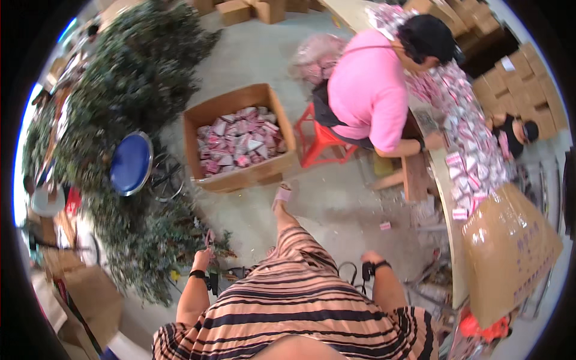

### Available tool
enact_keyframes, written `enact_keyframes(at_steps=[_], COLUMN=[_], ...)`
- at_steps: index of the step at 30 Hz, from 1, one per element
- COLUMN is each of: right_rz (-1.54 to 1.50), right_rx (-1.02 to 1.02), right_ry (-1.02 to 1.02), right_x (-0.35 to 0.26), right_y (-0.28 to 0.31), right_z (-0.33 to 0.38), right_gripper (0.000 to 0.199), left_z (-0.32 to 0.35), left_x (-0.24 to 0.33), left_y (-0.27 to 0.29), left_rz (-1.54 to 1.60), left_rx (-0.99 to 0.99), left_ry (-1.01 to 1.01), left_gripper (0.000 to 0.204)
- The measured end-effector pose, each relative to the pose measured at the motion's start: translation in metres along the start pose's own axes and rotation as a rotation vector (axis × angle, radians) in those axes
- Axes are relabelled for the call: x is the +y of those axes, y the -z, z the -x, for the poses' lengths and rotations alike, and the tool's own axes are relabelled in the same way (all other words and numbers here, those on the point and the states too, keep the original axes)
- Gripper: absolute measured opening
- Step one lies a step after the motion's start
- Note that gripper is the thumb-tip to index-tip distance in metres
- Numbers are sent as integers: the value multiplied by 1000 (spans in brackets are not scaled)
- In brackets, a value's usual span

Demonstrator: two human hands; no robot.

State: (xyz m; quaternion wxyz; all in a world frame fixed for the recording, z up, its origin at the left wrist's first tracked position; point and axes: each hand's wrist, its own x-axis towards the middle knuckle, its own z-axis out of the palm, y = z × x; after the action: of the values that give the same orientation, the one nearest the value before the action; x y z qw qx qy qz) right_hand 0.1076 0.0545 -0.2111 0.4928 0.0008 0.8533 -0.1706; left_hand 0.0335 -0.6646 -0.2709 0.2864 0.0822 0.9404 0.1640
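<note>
carton (243, 182) of packets (241, 139), eleven o'clock from person in stripes (294, 294) | likely stiff, heavy; grip low, both sides | left hand (202, 260), right hand (372, 258): can't tell if holding anything

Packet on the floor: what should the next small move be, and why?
Perhaps lower the right hand toward the small packet: it lies loose on the floor, apart from the heap in the open carton, and that hand appears the nearer one.
</note>
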Motion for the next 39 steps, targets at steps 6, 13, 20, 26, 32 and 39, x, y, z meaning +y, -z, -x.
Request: enact_keyframes(at_steps=[6,13,20,26,32,39], right_rz=[-313,-348,-624,-649,-986,-1150], right_rx=[359,352,605,398,381,541], right_ry=[-184,69,-199,-610,-1020,-1054], right_x=[-104,-190,-163,-94,-32,126], right_y=[147,261,171,-13,-69,-83], right_z=[-94,-123,-97,-18,41,58], right_gripper=[38,36,31,26,58,81], left_z=[-42,-125,-248,-345,-372,-334], left_x=[3,35,39,75,117,273], left_y=[96,206,229,246,216,146], left_rz=[964,1082,644,435,462,303], left_rx=[-32,91,-222,-306,-274,-327], left_ry=[783,618,404,345,186,360], left_gripper=[27,36,28,25,27,37])
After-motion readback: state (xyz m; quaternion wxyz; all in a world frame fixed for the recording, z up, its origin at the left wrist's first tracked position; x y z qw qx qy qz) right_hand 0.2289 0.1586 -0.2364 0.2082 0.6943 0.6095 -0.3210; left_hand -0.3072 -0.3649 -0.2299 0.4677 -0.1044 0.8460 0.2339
